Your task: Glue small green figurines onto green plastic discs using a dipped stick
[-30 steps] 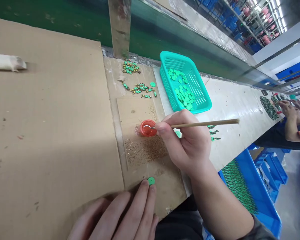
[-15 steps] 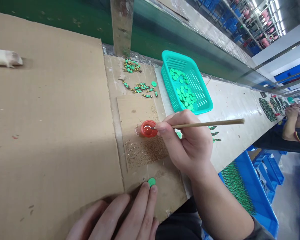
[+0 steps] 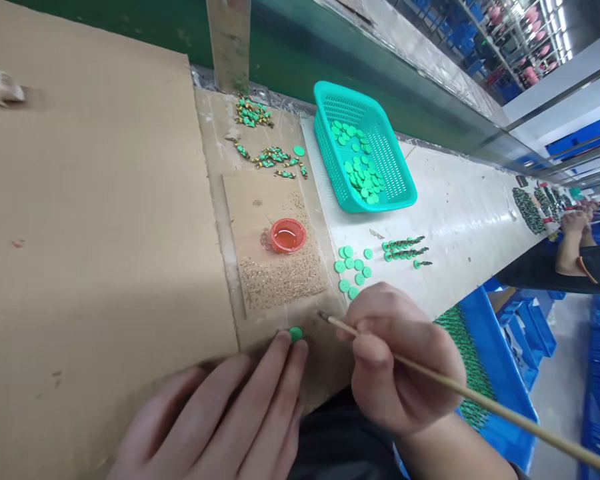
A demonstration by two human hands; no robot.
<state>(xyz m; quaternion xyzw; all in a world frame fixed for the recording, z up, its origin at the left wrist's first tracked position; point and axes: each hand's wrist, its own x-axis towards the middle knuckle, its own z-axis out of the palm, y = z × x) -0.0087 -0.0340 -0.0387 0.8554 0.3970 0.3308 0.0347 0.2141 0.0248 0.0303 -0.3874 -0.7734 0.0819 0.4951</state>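
My right hand point(image 3: 405, 357) pinches a thin wooden-handled paintbrush point(image 3: 453, 383), its dark tip pointing left above the cardboard, close to a green disc. That green disc point(image 3: 295, 333), round like a button, is at the fingertips of my left hand point(image 3: 230, 413), which hold it against the work surface. Farther off, a small red cup point(image 3: 288, 237) holds clear liquid on a cardboard square point(image 3: 245, 210) strewn with brown specks. Several loose green discs point(image 3: 349, 263) lie beyond my right hand, beside short rows of discs with dark patterned pieces attached point(image 3: 404, 248).
A turquoise basket point(image 3: 333, 170) with green discs stands at the back. Small green, black and yellow pieces point(image 3: 253, 112) lie in piles left of it. A blue bin point(image 3: 513, 417) full of green pieces is at the right. Another person point(image 3: 575, 250) sits farther down the bench.
My right hand has drawn the brush out of the red cup and moved it down toward the green disc. The disc now looks tilted at my left fingertips. The view has shifted slightly.
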